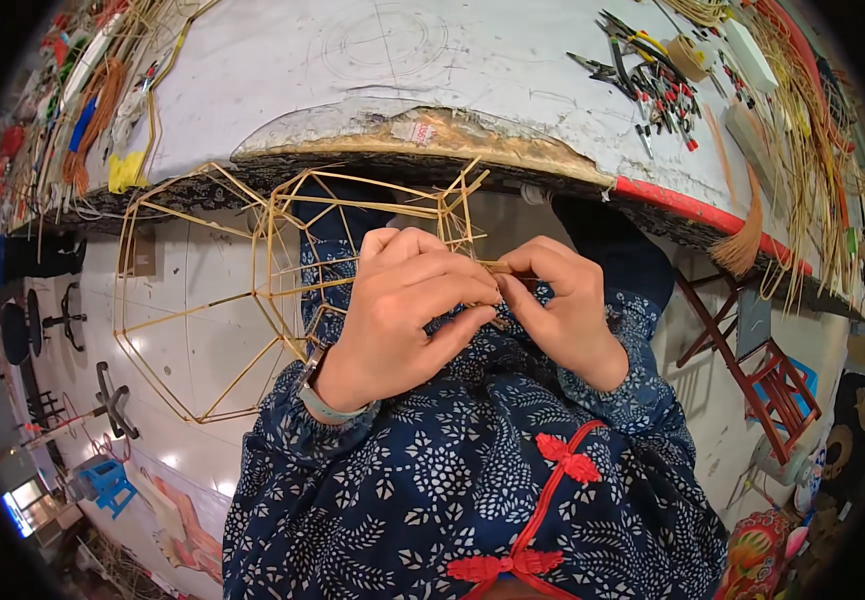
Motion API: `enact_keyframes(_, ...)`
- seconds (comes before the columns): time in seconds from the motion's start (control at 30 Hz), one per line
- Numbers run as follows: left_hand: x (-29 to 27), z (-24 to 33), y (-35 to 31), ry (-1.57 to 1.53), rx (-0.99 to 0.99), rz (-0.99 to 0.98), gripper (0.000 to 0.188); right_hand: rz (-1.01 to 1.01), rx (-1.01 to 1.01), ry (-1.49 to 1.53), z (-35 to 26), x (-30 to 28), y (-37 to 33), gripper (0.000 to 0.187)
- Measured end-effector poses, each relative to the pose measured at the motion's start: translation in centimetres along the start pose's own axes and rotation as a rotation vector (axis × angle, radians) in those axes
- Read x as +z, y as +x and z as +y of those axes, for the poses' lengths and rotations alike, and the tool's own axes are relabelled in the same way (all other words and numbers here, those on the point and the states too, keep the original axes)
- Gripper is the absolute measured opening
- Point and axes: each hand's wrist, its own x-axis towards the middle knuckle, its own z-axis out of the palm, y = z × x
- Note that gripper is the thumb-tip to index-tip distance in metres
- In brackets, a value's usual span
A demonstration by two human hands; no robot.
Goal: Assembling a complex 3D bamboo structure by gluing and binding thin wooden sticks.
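Observation:
A light frame [255,293] of thin yellow-brown strips, like split bamboo, is joined into several open many-sided cells. It reaches out to the left over my lap, below the table edge. Its right end lies at my hands. My left hand [407,300] is closed around that end, its thumb and fingertips drawn together. Close beside it, my right hand [562,310] pinches a thin strip [497,267] between thumb and forefinger. The fingertips of both hands nearly meet, and the exact joint between them is partly hidden. A watch [314,385] sits on my left wrist.
The worn white table [272,60] has a chipped front edge with red trim on the right. Pliers [617,65], small red-tipped tools and a tape roll [687,58] lie at back right. Strip bundles hang at both sides. A dark red folding chair [752,375] stands right.

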Motion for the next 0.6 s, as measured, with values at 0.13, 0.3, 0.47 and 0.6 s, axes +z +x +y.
enact_keyframes(0.13, 0.5, -0.3, 0.0, 0.051, 0.032, 0.013, 0.017, 0.044, -0.1, -0.082, -0.1, -0.1, -0.7, 0.008)
enact_keyframes(0.3, 0.6, -0.1, 0.0, 0.144, 0.065, 0.043, 0.018, 0.06, -0.22, -0.16, -0.5, -0.3, -0.7, 0.01)
enact_keyframes(0.47, 0.9, -0.4, -0.3, 0.201, 0.178, 0.105, 0.019, 0.031, -0.258, -0.141, -1.1, -0.4, -0.2, 0.012)
enact_keyframes(0.6, 1.1, -0.4, -0.6, 0.201, 0.24, 0.147, 0.022, 0.161, -0.235, -0.091, -2.3, -0.1, 0.5, 0.015)
